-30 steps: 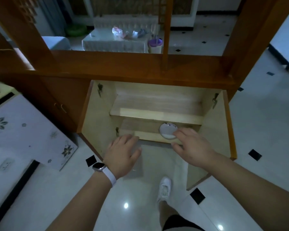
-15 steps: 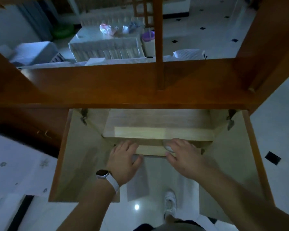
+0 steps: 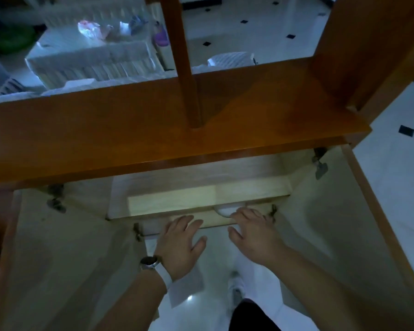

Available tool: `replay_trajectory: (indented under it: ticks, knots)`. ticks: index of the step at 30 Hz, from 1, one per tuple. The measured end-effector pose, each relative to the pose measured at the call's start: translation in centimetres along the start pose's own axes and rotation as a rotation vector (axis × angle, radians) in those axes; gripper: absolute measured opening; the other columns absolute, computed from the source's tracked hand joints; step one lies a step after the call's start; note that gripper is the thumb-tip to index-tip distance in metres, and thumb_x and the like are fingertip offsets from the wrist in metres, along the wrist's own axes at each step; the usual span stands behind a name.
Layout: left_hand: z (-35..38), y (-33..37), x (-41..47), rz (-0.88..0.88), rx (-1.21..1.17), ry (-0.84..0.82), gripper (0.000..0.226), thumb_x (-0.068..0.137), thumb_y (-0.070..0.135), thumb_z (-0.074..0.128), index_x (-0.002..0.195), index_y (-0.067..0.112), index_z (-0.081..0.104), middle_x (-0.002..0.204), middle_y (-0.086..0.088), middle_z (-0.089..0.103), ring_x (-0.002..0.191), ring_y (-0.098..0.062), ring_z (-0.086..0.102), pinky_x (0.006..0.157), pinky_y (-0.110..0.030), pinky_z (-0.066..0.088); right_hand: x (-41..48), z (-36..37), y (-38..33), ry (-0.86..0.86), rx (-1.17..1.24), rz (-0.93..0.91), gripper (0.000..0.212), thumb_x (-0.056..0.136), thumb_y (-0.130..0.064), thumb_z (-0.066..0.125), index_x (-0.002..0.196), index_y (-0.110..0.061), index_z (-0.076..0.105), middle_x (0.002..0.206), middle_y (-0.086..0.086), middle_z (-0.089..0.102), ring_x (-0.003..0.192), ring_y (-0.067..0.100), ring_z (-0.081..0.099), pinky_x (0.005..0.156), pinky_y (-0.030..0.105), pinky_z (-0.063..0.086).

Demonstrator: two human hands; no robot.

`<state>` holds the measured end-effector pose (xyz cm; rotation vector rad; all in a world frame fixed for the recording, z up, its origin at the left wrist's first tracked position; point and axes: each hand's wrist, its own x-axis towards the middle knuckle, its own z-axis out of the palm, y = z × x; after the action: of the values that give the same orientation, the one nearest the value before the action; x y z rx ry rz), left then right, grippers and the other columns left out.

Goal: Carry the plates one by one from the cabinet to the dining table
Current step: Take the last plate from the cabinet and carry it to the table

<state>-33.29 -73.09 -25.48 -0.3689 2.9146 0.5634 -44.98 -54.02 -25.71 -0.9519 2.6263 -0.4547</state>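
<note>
Head view: looking down into an open low cabinet [image 3: 225, 177], both doors swung wide, 2 bare arms reaching in.
Plate: 1 white plate [image 3: 226, 209] lies flat on the lower shelf [image 3: 177, 201], only its near edge showing under the shelf above.
Key relation: plate sits just beyond the right hand [image 3: 253, 229], ahead of its fingertips; the left hand [image 3: 181, 242] is farther off, to the plate's left.
Right hand: palm down, fingers spread and empty, tips at the plate's rim; contact cannot be told.
Left hand: palm down, open, empty, at the shelf edge; a watch [image 3: 150, 261] on the wrist.
Long axis: none, plate is round.
</note>
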Motion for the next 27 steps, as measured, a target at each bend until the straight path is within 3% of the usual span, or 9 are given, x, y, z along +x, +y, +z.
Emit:
replay_trajectory:
  ticks: [6,10,13,20,27]
  knots:
    - [9.8,-4.2,3.1,-0.034,-0.084,-0.027,0.074,0.083,0.064,0.021,0.14,0.025,0.047,0.146,-0.001,0.044,0.134,-0.022,0.037,0.108,-0.032,0.025,3.8,9.4,3.1,0.039,0.069,0.047,0.073,0.083,-0.056,0.019,0.135,-0.019,0.054,0.137,0.0,0.052,0.127,0.021,0.044,0.102,0.035,0.036]
    - [16.9,-8.4,6.8,-0.02,-0.093,-0.019,0.072,0.083,0.063,0.023,0.138,0.026,0.05,0.145,-0.002,0.046,0.134,-0.021,0.038,0.109,-0.032,0.025,6.7,16.7,7.1,0.085,0.086,0.074,0.056,0.086,-0.047,0.035,0.124,-0.015,0.062,0.123,0.004,0.061,0.112,0.025,0.055,0.09,0.037,0.045]
    - [22.5,-11.7,10.1,-0.011,-0.114,0.007,0.068,0.083,0.062,0.028,0.131,0.024,0.057,0.14,-0.004,0.053,0.129,-0.025,0.045,0.106,-0.035,0.031,9.1,22.6,10.5,0.128,0.059,0.073,0.043,0.087,-0.041,0.046,0.115,-0.015,0.065,0.112,0.004,0.064,0.101,0.026,0.06,0.08,0.038,0.051]
    - [34.1,-17.8,17.1,0.021,-0.087,0.054,0.055,0.081,0.053,0.044,0.117,0.017,0.068,0.121,-0.012,0.066,0.11,-0.034,0.061,0.091,-0.044,0.051,14.6,32.8,16.8,0.193,-0.04,0.122,0.051,0.084,-0.045,0.042,0.119,-0.015,0.065,0.119,0.006,0.064,0.11,0.028,0.058,0.089,0.04,0.05]
    - [41.3,-21.8,23.6,0.08,-0.036,0.076,0.058,0.08,0.054,0.042,0.118,0.017,0.065,0.118,-0.01,0.065,0.107,-0.033,0.06,0.089,-0.04,0.05,19.4,39.3,22.4,0.23,-0.021,0.173,0.055,0.083,-0.048,0.039,0.117,-0.013,0.063,0.118,0.008,0.062,0.106,0.03,0.057,0.088,0.041,0.049]
